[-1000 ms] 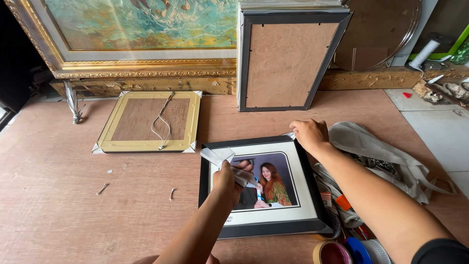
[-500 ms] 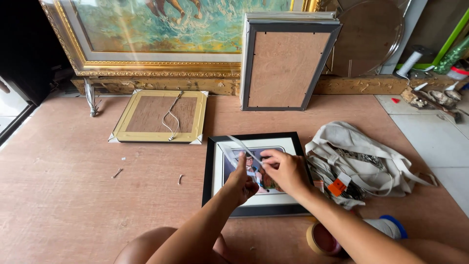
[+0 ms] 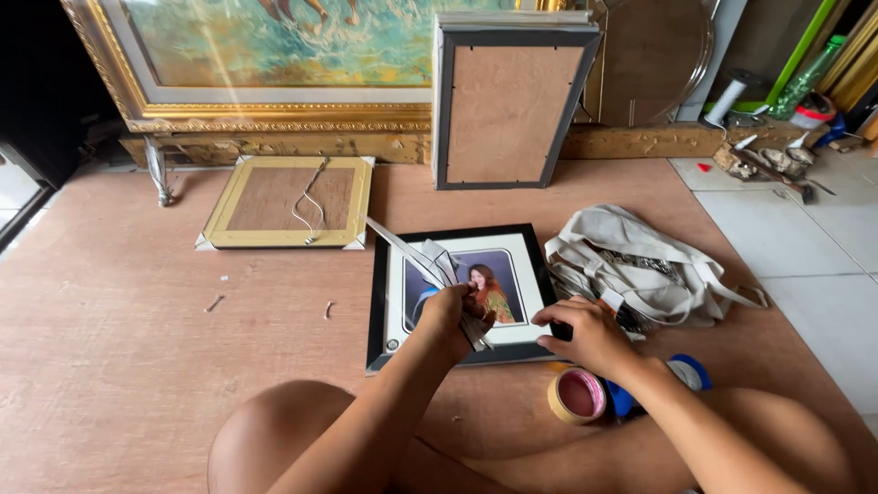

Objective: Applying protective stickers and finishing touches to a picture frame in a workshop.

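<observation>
So the big gold-framed painting [image 3: 274, 64] leaned against the wall at the back, with a dark frame [image 3: 512, 101] propped face-in just beside it, probably parked there to keep the floor [image 3: 110, 366] free. A gold frame [image 3: 288, 201] lay back-up, hanging wire showing, well apart from your work. The black photo frame [image 3: 462, 293] lay flat, face up, right in front of your knees, handy for both hands. To its right slumped a beige cloth bag [image 3: 640, 265], touching the frame's edge.

Your left hand [image 3: 453, 316] was closed around a bunch of grey strips [image 3: 430, 261], held up over the glass. Your right hand [image 3: 590, 334] rested on the frame's lower right corner, fingers curled on it, likely to steady it.

Down by your right wrist sat a tan tape roll [image 3: 576, 395], with blue rolls [image 3: 686, 370] tucked behind it.
</observation>
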